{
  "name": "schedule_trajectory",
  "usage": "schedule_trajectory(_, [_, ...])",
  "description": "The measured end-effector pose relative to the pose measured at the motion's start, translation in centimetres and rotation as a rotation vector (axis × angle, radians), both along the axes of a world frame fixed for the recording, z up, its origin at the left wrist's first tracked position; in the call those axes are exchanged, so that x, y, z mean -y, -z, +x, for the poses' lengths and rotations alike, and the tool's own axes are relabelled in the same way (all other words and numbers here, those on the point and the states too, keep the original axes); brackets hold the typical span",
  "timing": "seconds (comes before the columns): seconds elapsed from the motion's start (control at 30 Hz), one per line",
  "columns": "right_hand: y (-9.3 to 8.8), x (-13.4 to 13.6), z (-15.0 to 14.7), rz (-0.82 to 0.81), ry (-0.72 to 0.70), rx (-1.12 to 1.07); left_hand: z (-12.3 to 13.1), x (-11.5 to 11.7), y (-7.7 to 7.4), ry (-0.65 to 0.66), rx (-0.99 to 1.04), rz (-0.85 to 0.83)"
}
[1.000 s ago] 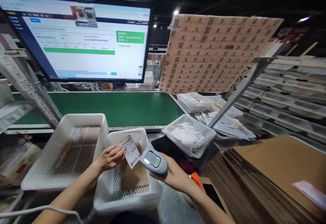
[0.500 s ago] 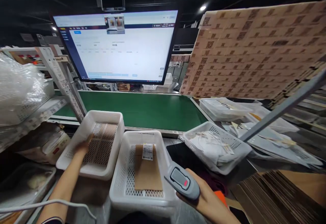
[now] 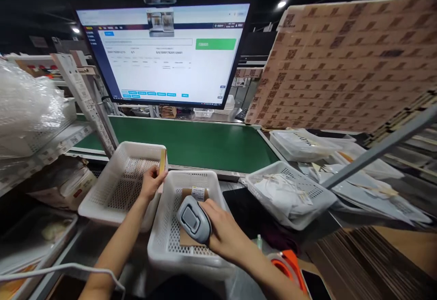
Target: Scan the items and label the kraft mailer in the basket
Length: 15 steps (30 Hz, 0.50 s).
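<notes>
As we look down from the head camera, our left hand [image 3: 150, 185] pinches a slim yellow-edged packet [image 3: 162, 163] between thumb and fingers [image 3: 157, 175], holding it upright with its long axis vertical, above the seam between the left basket [image 3: 102, 200] and the middle basket [image 3: 164, 245]. Our right hand [image 3: 221, 231] is wrapped shut around the grey scanner [image 3: 194, 218], whose head points up and left toward that packet, just beside it. Under the scanner, a flat brown parcel [image 3: 186, 238] with a white label [image 3: 198, 193] lies in the middle basket. The packet sits nearer the left hand's side, above and left of the scanner.
</notes>
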State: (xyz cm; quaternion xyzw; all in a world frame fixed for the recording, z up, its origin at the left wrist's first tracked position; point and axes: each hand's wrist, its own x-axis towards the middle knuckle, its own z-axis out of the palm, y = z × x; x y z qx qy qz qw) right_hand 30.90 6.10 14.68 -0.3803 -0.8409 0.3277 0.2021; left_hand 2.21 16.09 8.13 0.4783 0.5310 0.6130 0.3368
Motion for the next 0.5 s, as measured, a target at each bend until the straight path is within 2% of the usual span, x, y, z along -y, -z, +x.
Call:
schedule_trajectory(0.1, [-0.9, 0.0, -0.2, 0.005, 0.026, 0.023, 3.5, 1.3, 0.0, -0.002, -0.078, 0.113])
schedule_trajectory(0.23, [-1.7, 0.0, 0.6, 0.002, 0.046, 0.114, 6.2, 2.7, 0.2, -0.032, -0.253, 0.192])
schedule_trajectory(0.37, [-1.3, 0.3, 1.5, 0.024, 0.055, 0.163, 6.5, 3.5, 0.3, -0.093, -0.507, 0.327])
schedule_trajectory(0.5, [-0.3, 1.1, 3.0, 0.047, 0.048, 0.102, 5.0, 5.8, 1.2, -0.021, -0.722, 0.456])
